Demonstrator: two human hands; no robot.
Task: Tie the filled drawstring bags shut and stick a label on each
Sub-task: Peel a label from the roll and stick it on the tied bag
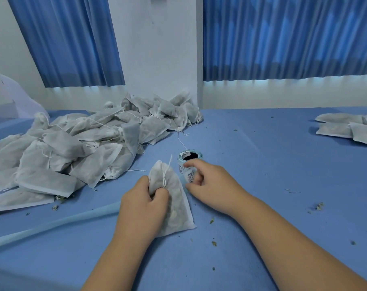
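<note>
Drawstring bag (174, 204) sits in front of you on the counter (262, 164). Your left hand (142, 204) grips its gathered upper part, fingers curled tight round the fabric, and the white cord ends stick up above your knuckles. The bag's filled lower end lies flat on the blue surface, pointing toward you.

Just right of it, your right hand (207, 181) curls round the near side of the label roll (190, 157). Your forefinger is on the rim, and a printed label (190, 175) peels away between your fingers. The roll stands on end, touching or almost touching the bag's upper edge.

A pale blue backing strip (52, 225) trails off to your left. Beyond it is a large heap of filled bags (83, 143), and a few flat bags (346, 128) lie far right. Dried herb crumbs (320, 205) dot the counter.
</note>
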